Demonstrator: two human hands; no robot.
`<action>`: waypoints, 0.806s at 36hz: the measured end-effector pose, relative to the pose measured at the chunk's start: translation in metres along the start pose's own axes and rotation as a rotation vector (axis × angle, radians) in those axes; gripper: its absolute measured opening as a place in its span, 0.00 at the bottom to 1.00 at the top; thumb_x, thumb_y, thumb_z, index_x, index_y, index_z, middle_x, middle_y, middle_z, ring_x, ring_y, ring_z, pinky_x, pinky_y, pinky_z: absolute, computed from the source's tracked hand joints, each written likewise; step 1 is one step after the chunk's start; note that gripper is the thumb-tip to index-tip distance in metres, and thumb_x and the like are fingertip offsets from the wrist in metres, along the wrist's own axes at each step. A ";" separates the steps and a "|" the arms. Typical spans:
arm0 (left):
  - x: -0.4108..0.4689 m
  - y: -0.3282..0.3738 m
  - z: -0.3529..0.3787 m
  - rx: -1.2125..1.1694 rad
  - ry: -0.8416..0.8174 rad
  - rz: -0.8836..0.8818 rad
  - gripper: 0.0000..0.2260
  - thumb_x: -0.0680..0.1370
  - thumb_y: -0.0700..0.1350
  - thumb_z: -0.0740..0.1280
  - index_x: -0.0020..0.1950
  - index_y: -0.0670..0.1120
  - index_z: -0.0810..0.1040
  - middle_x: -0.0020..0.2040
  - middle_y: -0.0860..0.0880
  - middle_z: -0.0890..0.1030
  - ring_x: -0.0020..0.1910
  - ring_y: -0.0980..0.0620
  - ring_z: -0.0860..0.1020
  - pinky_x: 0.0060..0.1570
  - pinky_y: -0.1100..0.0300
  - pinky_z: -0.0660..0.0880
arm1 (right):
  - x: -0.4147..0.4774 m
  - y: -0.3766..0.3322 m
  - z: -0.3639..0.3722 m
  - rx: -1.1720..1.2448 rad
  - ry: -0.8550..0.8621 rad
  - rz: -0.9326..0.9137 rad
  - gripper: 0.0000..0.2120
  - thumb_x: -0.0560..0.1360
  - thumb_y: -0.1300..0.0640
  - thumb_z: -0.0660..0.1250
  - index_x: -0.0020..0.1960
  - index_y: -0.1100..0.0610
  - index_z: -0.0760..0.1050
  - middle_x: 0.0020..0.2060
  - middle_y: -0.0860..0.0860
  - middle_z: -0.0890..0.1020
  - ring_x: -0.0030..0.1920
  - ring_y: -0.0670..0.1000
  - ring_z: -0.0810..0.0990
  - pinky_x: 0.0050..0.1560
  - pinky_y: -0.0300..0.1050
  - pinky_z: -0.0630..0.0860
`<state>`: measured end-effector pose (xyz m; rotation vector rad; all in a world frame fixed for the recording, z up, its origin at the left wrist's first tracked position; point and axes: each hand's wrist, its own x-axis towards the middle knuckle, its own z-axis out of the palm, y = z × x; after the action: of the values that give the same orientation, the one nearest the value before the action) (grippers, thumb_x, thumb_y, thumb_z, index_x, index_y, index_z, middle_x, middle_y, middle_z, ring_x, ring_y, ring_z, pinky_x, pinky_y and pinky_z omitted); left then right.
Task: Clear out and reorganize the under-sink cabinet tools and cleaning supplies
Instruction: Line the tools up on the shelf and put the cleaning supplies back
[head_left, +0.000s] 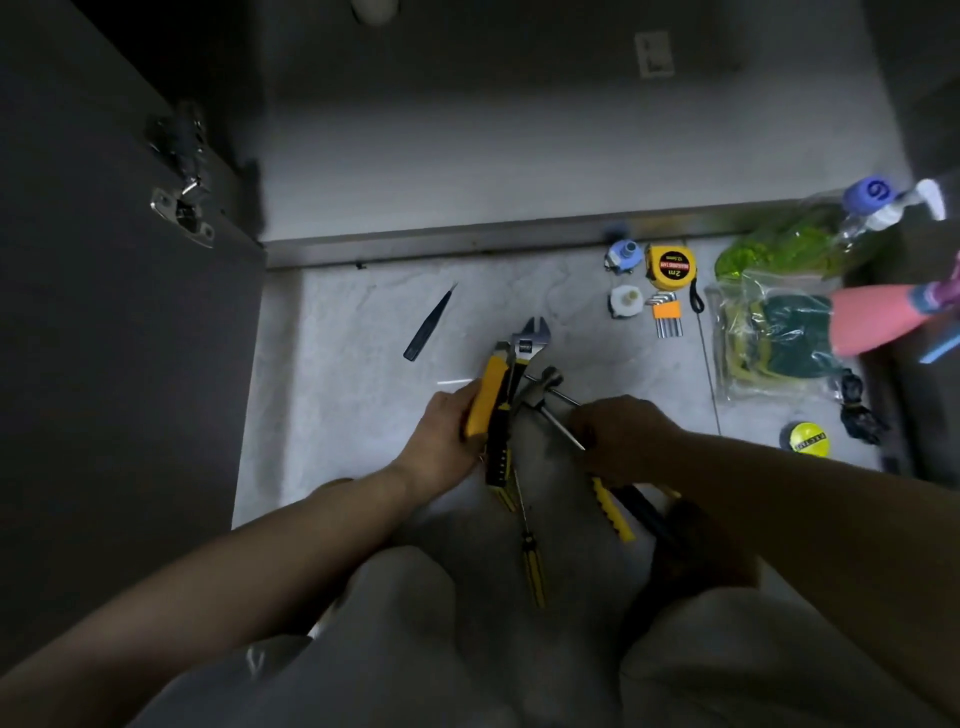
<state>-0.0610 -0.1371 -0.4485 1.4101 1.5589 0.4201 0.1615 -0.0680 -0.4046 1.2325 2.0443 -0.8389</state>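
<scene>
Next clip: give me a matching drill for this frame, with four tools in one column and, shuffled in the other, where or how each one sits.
Tools
1. utility knife
2. tweezers
3. tape measure
4. hex keys

Place or state
a. in an orange holder
b. gripped by the left hand
c. alone on the floor, left of the other tools
d. round yellow case marked 2m

Pairs: 1-b, 2-c, 3-d, 4-a

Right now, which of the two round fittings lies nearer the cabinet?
The blue fitting, beside the tape measure; the white fitting lies beside the hex keys.
</scene>
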 end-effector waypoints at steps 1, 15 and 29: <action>0.000 0.004 -0.001 -0.009 0.000 0.010 0.13 0.73 0.31 0.69 0.49 0.48 0.76 0.40 0.47 0.81 0.37 0.49 0.79 0.37 0.57 0.73 | -0.001 0.002 -0.003 0.067 0.015 0.033 0.10 0.73 0.48 0.69 0.51 0.51 0.79 0.43 0.46 0.80 0.44 0.50 0.80 0.44 0.44 0.76; -0.024 0.026 -0.044 -0.719 -0.269 -0.282 0.17 0.79 0.37 0.70 0.68 0.44 0.76 0.60 0.39 0.82 0.60 0.42 0.82 0.61 0.46 0.80 | 0.048 -0.092 -0.024 0.946 0.224 0.169 0.12 0.74 0.53 0.72 0.34 0.53 0.74 0.27 0.50 0.83 0.32 0.49 0.85 0.38 0.45 0.80; -0.026 -0.039 -0.054 -0.827 0.371 -0.349 0.07 0.85 0.37 0.57 0.61 0.44 0.71 0.40 0.46 0.77 0.36 0.50 0.74 0.33 0.59 0.74 | 0.060 -0.097 -0.006 0.750 0.334 0.281 0.08 0.77 0.58 0.61 0.39 0.53 0.74 0.37 0.51 0.77 0.42 0.55 0.77 0.43 0.46 0.75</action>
<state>-0.1306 -0.1529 -0.4415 0.4296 1.5940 1.0079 0.0497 -0.0674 -0.4267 2.1271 1.7643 -1.3955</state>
